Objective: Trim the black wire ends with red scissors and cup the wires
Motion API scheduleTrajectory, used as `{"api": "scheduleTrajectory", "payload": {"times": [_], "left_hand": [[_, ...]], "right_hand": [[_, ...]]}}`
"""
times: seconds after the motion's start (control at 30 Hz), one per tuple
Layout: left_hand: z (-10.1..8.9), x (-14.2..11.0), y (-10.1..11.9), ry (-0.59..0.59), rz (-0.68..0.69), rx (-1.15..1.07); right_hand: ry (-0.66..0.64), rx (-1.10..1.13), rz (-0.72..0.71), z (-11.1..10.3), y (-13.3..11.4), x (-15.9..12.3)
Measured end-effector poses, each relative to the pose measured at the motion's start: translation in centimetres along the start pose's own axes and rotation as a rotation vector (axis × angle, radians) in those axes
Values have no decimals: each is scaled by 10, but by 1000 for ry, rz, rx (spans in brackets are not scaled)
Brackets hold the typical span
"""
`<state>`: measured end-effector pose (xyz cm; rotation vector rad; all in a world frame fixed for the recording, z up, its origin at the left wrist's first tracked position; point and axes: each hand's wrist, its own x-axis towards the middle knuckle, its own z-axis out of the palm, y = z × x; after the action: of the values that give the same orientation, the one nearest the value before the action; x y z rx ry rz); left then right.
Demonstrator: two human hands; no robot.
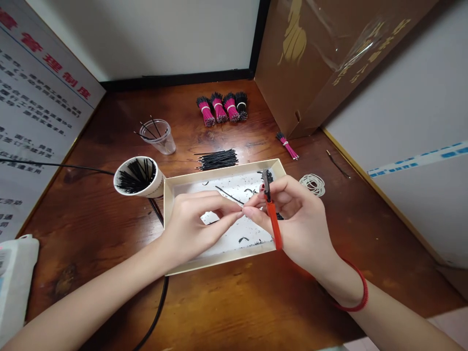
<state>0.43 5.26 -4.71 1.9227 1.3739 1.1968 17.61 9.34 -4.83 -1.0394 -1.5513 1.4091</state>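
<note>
Wires (136,176) in the head view are crowding a white cup (158,186); a few are leaning in a clear cup (168,144), and scraps (243,239) are littering a shallow box (226,259). Above it, the left hand (199,219) and right hand (303,219) are pinching one thin, straight black wire (228,195), the right grip also clasping orange-handled cutters (272,214).

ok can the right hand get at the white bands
Probably yes: the white bands lie on the table beside the right hand with nothing visible between, though it's holding a red-handled tool.

Tool handle (275,226) orange-red; wire (229,196) black; box rim (223,262) cream; bracelet (365,290) red; tabletop (234,304) reddish-brown.
</note>
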Motion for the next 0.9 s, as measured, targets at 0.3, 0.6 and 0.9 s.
{"api": "scheduleTrajectory", "payload": {"times": [0.3, 0.6, 0.9], "left_hand": [[-1, 4, 0, -80, -246, -220], [-2, 4, -1, -108, -331, -304], [-1, -1, -10, 237, -132, 35]], "right_hand": [[-111, 105, 134, -8, -1, 4], [-110, 64, 156, -8, -2, 5], [-90, -482, -80, -15, 6, -12]]}}
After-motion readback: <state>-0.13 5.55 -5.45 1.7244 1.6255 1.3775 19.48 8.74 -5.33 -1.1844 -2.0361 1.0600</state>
